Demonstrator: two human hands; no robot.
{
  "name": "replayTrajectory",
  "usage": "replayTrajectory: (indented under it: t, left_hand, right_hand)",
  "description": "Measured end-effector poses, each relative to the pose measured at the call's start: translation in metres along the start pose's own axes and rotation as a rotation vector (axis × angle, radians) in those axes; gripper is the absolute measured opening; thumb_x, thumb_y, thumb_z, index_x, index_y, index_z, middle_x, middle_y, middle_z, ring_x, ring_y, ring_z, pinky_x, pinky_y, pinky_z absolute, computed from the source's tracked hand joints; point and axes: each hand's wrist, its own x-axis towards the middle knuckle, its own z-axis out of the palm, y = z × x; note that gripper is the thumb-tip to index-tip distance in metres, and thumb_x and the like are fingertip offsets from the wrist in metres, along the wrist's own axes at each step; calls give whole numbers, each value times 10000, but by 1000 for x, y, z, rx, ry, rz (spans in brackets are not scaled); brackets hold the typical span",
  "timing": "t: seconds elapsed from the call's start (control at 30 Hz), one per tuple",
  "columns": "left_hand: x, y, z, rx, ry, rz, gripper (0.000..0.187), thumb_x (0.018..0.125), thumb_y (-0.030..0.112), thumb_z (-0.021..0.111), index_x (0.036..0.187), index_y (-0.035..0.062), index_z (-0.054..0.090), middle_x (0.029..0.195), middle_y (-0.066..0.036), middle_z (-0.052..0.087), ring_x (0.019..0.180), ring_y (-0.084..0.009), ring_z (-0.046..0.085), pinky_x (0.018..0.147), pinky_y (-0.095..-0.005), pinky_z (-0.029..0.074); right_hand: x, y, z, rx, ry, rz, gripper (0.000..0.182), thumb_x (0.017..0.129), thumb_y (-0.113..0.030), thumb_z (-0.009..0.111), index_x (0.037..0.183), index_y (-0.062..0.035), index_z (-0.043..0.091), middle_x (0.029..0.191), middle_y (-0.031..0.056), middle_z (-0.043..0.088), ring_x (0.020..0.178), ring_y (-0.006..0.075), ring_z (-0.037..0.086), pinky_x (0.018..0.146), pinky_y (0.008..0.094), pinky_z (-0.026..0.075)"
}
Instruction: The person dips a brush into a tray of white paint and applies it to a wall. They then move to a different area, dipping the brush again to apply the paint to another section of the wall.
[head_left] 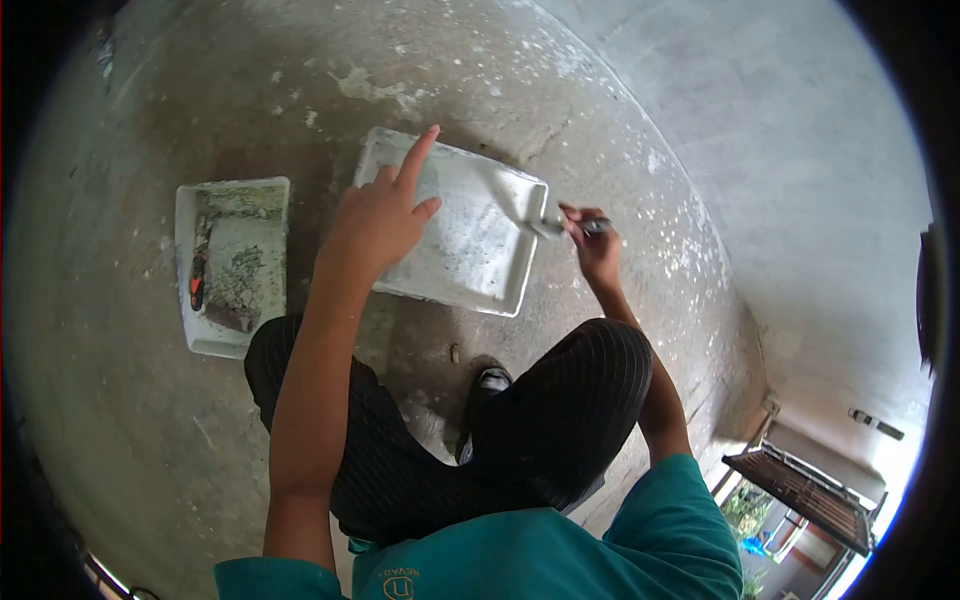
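Observation:
A large white tray (460,235) with grey smears inside lies on the floor in front of my knees. My left hand (380,218) is over its left part, with the index finger stretched out and the thumb apart, holding nothing. Past the tray's right edge, my right hand (595,245) grips the handle of a small trowel-like tool (545,228). The tool's grey blade, somewhat blurred, reaches to the tray's right rim; whether it touches the rim is hard to tell.
A smaller white tray (262,215) stands on the left, holding an orange-and-black handled tool (197,280) and a dark grey block (230,318). A grey wall (790,150) rises at the right. My shoe (494,379) is below the large tray.

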Motion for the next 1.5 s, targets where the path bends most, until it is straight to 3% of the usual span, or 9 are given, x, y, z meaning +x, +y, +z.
replayTrajectory:
  t: [0.27,0.53,0.67,0.87,1.1,1.27,1.33,1.4,1.5]
  left_hand:
    - [17,0,14,0,-95,-20,650,897,334,435,1375,374,-4,1353,-182,344,1150,-383,442,967,-474,358]
    - [16,-10,6,-12,-54,-68,663,889,338,448,1375,378,0,1354,-188,340,1163,-376,434,974,-466,352]
    - [22,-2,15,-36,-62,-41,665,889,335,450,1375,379,-2,1343,-194,353,1164,-376,432,978,-465,347]
    - [21,3,17,-38,-91,-34,658,892,336,447,1375,381,3,1350,-191,345,1176,-371,421,986,-461,341]
    - [20,-6,13,-37,-68,-77,655,893,331,446,1379,370,8,1379,-173,307,1209,-358,388,1000,-465,319]
    - [23,-12,16,0,-59,-90,662,892,329,449,1380,365,3,1394,-166,281,1229,-346,367,1009,-462,304]
    - [27,-16,15,-27,-55,-90,662,893,314,454,1382,361,10,1392,-159,293,1235,-338,363,1009,-452,303]
    - [31,-24,14,-68,-13,-91,663,892,294,457,1385,350,16,1391,-157,297,1235,-336,365,1007,-448,304]
    - [38,-38,11,-143,101,-78,665,892,255,460,1390,328,25,1389,-155,304,1228,-330,379,994,-444,315]
  right_hand:
    - [-44,1,36,-320,-256,-15,163,918,-173,434,976,-25,464,987,154,612,942,259,609,823,354,495]
    - [-82,-17,24,606,-112,302,131,830,43,524,927,7,443,914,121,536,956,279,584,836,382,506]
    - [-26,15,14,60,-275,118,122,889,-73,483,943,26,440,931,141,549,950,255,585,831,368,491]
    - [59,22,12,-169,-51,-151,173,891,-148,517,974,-8,457,905,132,620,873,195,618,731,293,483]
    - [-8,16,30,-463,-275,-217,197,855,-54,520,1052,-60,518,1058,134,597,947,278,603,790,361,505]
    - [-106,9,33,-186,-423,-13,116,841,21,527,941,0,473,1058,187,590,924,219,598,780,306,492]
    - [-128,0,31,397,-156,416,124,851,-66,555,909,7,472,1044,239,577,892,230,596,796,342,485]
    - [-114,-10,24,67,-102,219,137,861,-86,549,907,12,465,999,203,578,924,269,590,851,363,458]
    - [-70,-41,38,342,36,198,130,899,-75,480,960,9,403,941,162,552,986,272,567,858,393,462]
